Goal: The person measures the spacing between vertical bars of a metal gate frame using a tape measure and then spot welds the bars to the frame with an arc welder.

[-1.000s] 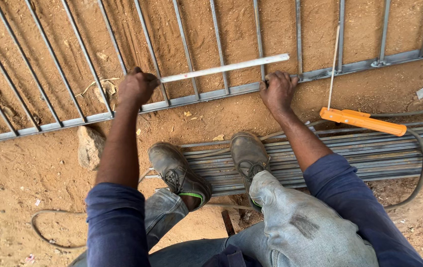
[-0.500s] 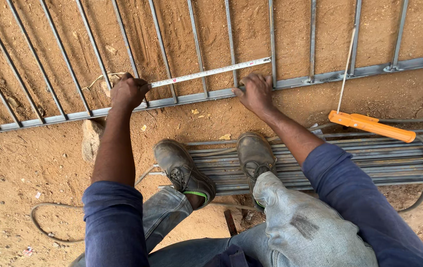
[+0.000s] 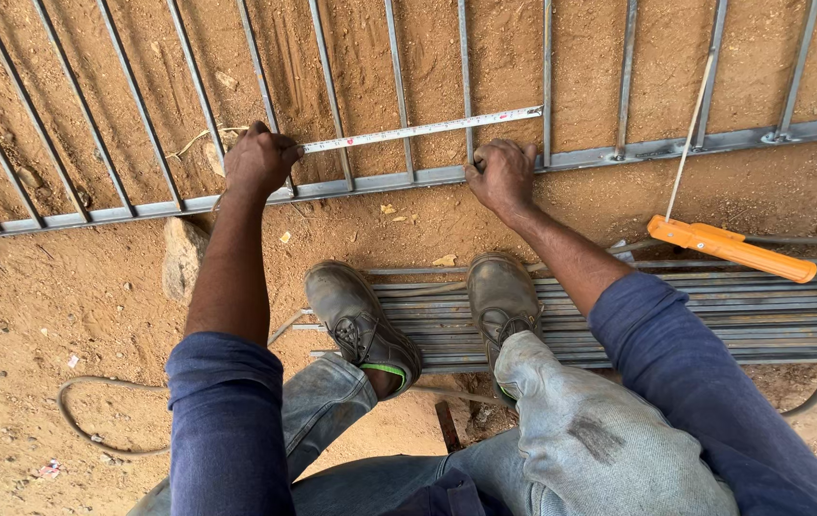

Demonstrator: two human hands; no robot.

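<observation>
Tape measure laid across metal grille on sandy ground.
Left hand (image 3: 258,160) fingers grip the white tape measure (image 3: 420,130); right hand (image 3: 504,176) fingers press the grille's rail (image 3: 695,145). Orange tool (image 3: 731,248) lies right.

Right hand (image 3: 504,175) slid left along rail (image 3: 380,182); tape measure (image 3: 423,130) now extends past it.

Lying extended across the upright bars of a grey metal gate frame (image 3: 619,153): a white tape measure (image 3: 423,129), blade stretching flat and slightly tilted, left end sitting under the left hand (image 3: 258,161), right end reaching past the right hand (image 3: 502,175).
</observation>
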